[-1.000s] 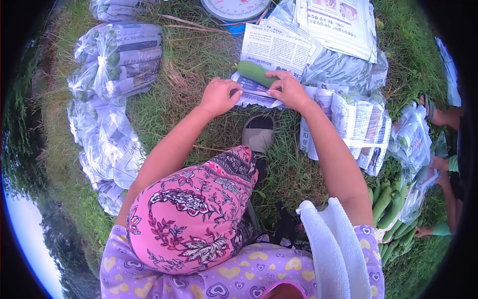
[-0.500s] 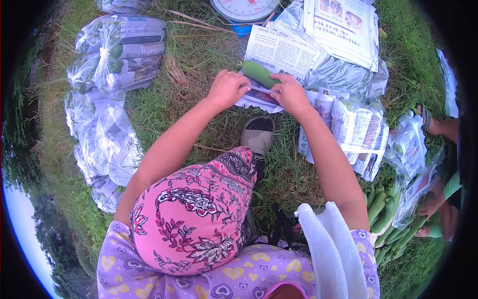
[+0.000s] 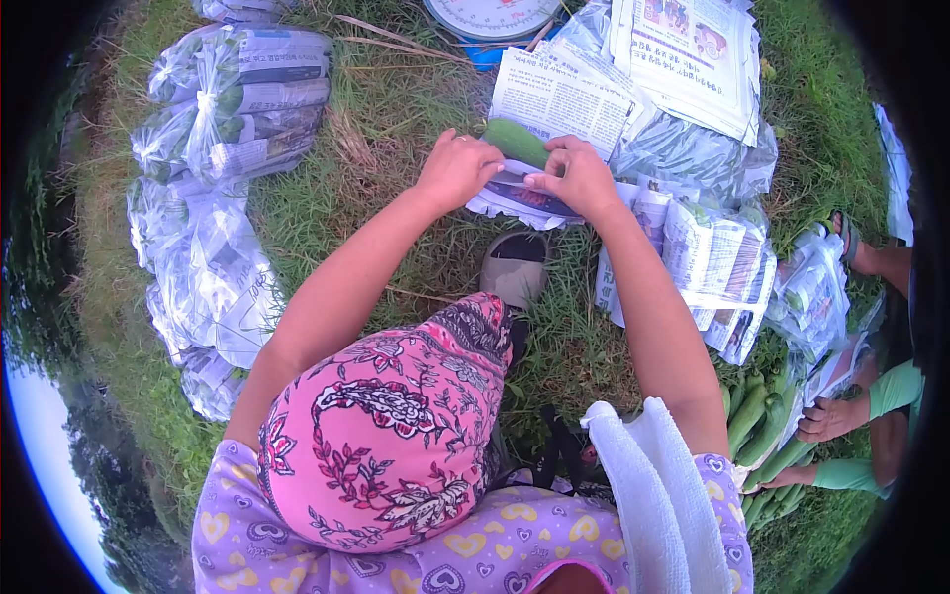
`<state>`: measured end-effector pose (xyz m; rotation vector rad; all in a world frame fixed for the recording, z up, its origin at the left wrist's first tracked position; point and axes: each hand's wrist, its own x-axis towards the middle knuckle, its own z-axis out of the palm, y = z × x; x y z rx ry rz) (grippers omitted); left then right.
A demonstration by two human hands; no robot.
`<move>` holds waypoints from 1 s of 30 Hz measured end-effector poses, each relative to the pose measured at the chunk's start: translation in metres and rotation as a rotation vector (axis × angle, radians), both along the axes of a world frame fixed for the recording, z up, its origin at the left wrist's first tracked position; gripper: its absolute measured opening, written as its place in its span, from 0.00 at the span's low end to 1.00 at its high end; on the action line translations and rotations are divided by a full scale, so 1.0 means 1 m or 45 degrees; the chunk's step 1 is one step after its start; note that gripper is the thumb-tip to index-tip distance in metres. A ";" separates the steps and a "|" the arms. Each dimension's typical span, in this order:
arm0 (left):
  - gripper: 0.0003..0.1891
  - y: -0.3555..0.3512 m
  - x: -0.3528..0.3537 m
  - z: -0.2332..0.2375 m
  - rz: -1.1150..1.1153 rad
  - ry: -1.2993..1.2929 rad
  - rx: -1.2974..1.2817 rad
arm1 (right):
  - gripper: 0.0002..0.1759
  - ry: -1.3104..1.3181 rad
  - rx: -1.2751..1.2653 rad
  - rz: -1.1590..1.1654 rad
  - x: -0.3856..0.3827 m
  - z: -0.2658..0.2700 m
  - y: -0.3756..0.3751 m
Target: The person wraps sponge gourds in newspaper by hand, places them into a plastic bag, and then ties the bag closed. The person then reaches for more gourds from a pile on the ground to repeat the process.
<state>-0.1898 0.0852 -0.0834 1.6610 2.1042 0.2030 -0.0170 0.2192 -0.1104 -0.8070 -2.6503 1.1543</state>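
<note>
A thick green cucumber (image 3: 517, 142) lies crosswise on a sheet of newspaper (image 3: 524, 198), partly covered by the paper's near flap. My left hand (image 3: 458, 168) is closed on the newspaper at the cucumber's left end. At the other end, my right hand (image 3: 577, 176) pinches the same flap between thumb and fingers, its knuckles against the cucumber. More printed sheets (image 3: 559, 94) spread out just beyond. The underside of the cucumber is hidden by the paper.
Bagged, newspaper-wrapped bundles (image 3: 267, 99) line the left side. A dial scale (image 3: 493, 15) stands at the top, beside a newspaper stack (image 3: 683, 59). Wrapped bundles (image 3: 717, 257) lie right. Beyond, another person's hand (image 3: 831, 420) is near loose cucumbers (image 3: 757, 426).
The near newspaper flap has been raised against the cucumber, covering more of it. My right hand has shifted slightly right and down. The other person's hands have moved over the loose cucumbers.
</note>
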 end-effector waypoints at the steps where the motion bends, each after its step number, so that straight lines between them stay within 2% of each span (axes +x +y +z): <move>1: 0.09 0.001 0.000 0.000 0.008 -0.001 -0.004 | 0.13 0.138 0.075 -0.078 -0.001 0.002 -0.001; 2: 0.09 0.002 -0.001 -0.001 0.021 -0.016 0.003 | 0.12 0.275 0.150 -0.156 -0.001 0.003 -0.003; 5: 0.09 0.003 -0.002 -0.006 0.062 -0.054 0.027 | 0.10 0.386 0.140 -0.097 0.001 0.039 -0.021; 8: 0.09 0.005 -0.001 -0.007 0.115 -0.082 0.099 | 0.07 0.483 0.150 0.192 0.001 0.032 -0.051; 10: 0.11 0.010 -0.002 -0.003 0.155 -0.099 0.203 | 0.07 0.342 0.191 0.187 -0.001 0.017 -0.057; 12: 0.16 0.012 -0.002 0.000 0.208 -0.046 0.484 | 0.08 0.324 0.323 0.112 -0.007 0.003 -0.052; 13: 0.19 0.012 -0.001 0.002 0.232 -0.021 0.620 | 0.12 0.211 0.278 0.080 -0.008 -0.002 -0.048; 16: 0.24 0.010 -0.005 0.001 0.308 -0.001 0.686 | 0.15 0.156 0.380 -0.036 -0.012 -0.015 -0.038; 17: 0.22 0.010 -0.005 -0.001 0.322 -0.001 0.750 | 0.17 0.161 0.375 -0.039 -0.014 -0.021 -0.035; 20: 0.18 0.002 0.002 -0.001 0.484 -0.279 0.442 | 0.20 0.094 0.331 -0.117 -0.022 -0.027 -0.028; 23: 0.15 -0.004 0.012 -0.017 0.718 -0.812 0.038 | 0.23 -0.043 0.230 -0.172 -0.029 -0.025 -0.024; 26: 0.16 -0.003 0.035 -0.007 1.003 -1.293 -0.125 | 0.24 -0.106 0.184 -0.154 -0.035 -0.026 -0.017; 27: 0.19 -0.005 0.042 -0.011 1.143 -1.380 -0.122 | 0.24 -0.069 0.137 -0.170 -0.035 -0.024 -0.017; 30: 0.20 -0.003 0.043 -0.019 1.385 -1.714 -0.090 | 0.25 0.037 -0.037 -0.226 -0.035 -0.016 -0.022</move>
